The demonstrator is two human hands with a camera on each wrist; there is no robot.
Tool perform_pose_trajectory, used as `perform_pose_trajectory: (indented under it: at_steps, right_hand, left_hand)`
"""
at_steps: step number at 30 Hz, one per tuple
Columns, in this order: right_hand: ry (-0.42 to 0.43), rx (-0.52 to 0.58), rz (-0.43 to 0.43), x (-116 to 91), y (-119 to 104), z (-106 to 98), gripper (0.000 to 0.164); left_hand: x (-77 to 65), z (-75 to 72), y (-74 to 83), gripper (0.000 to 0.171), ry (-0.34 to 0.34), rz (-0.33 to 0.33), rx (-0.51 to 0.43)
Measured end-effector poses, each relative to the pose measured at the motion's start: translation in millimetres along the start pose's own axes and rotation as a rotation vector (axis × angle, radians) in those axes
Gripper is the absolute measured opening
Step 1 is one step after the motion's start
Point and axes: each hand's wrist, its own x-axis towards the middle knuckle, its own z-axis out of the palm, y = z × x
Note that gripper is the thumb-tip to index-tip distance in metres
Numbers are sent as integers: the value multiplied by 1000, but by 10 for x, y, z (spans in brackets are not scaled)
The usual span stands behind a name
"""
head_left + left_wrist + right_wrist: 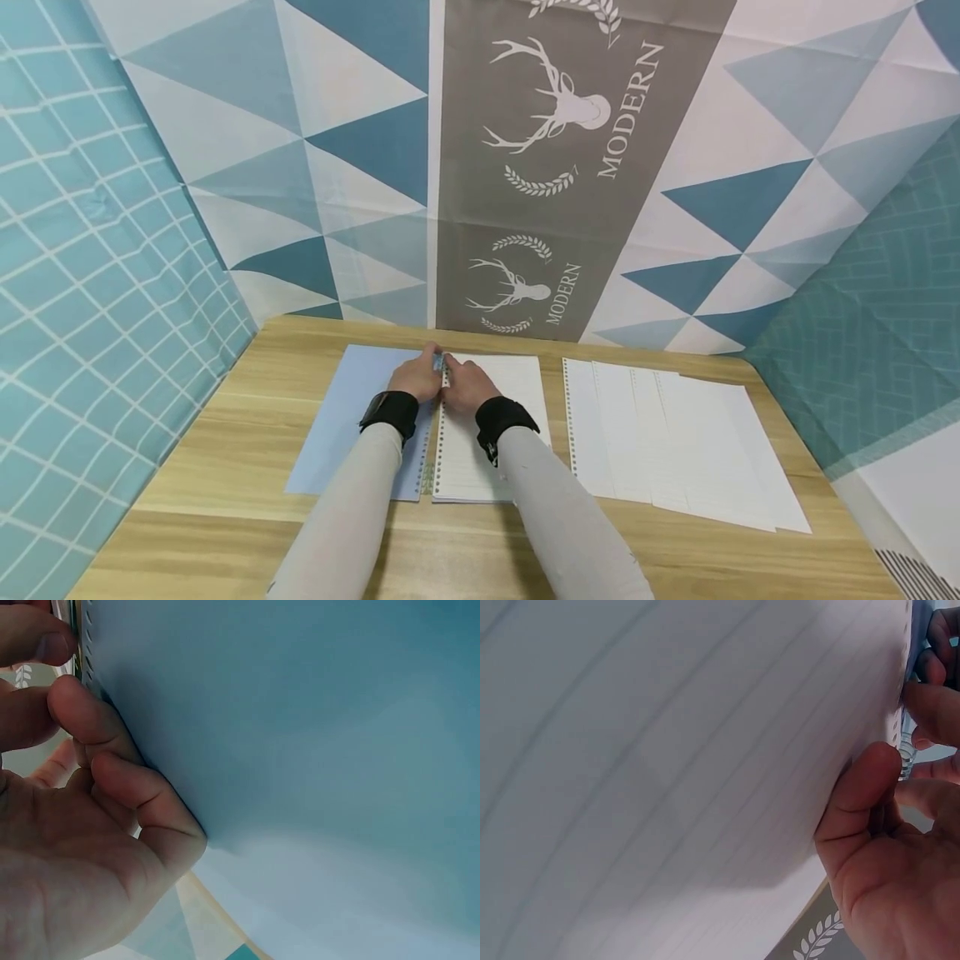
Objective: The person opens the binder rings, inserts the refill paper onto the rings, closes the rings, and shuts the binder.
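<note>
Notebook (337, 442) of ruled, hole-punched paper (467, 454)

From my station, the head view shows me two plain, pale grey fabric sleeves, the left sleeve (347, 521) and the right sleeve (568, 512), each long and tube-shaped, narrowing toward the wrist. Where each cuff ends I can see a broad black band, the left wristband (396, 412) and the right wristband (506, 417). The right one has a dark, strap-like piece at its inner edge. Beyond the bands, I see the left hand (417, 377) and right hand (469, 387) bare.
</note>
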Motion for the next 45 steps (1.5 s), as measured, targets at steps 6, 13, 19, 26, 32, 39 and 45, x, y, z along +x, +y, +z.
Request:
perform_pose_trajectory:
  at_steps: [6, 13, 19, 26, 32, 39, 45]
  right_hand:
    - [17, 13, 1, -18, -14, 12, 74]
    - [20, -19, -17, -55, -25, 24, 76]
    - [20, -32, 4, -49, -16, 48, 73]
    - [26, -52, 0, -26, -4, 71, 72]
    - [31, -50, -15, -25, -10, 56, 71]
    - [37, -65, -34, -54, -15, 48, 68]
    - [38, -61, -37, -51, -14, 47, 65]
  left_hand:
    - [-49, -10, 8, 58, -13, 8, 5]
    - [-99, -40, -11, 64, -47, 61, 61]
    - [-129, -46, -13, 67, -63, 78, 80]
    - [-172, -63, -1, 68, -64, 83, 95]
    - [-175, -75, 16, 63, -55, 112, 129]
    - [-154, -62, 10, 58, -47, 135, 154]
    - [-144, -47, 7, 59, -44, 126, 157]
